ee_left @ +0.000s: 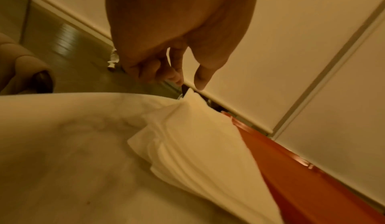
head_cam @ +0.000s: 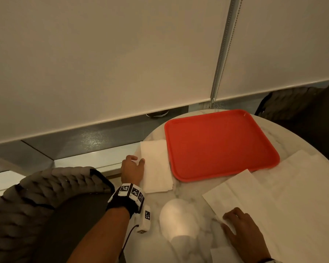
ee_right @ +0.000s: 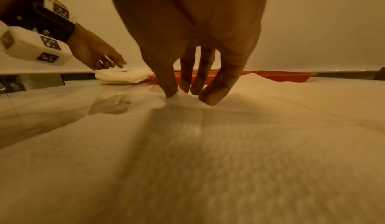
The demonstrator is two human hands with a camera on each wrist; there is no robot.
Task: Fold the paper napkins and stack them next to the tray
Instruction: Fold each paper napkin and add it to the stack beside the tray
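Pinching the near corner of an unfolded napkin point(ee_right: 187, 98) at lower right, the right hand point(head_cam: 241, 230) risks tearing it. Left hand point(head_cam: 132, 168), fingers loose, hovers over the folded stack point(head_cam: 156, 166) touching the red tray point(head_cam: 220, 143); a nudge could skew it.

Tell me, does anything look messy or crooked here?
A little. The stack of folded napkins beside the red tray is uneven: in the left wrist view its edges fan out instead of lining up. Nothing looks spilled or torn.
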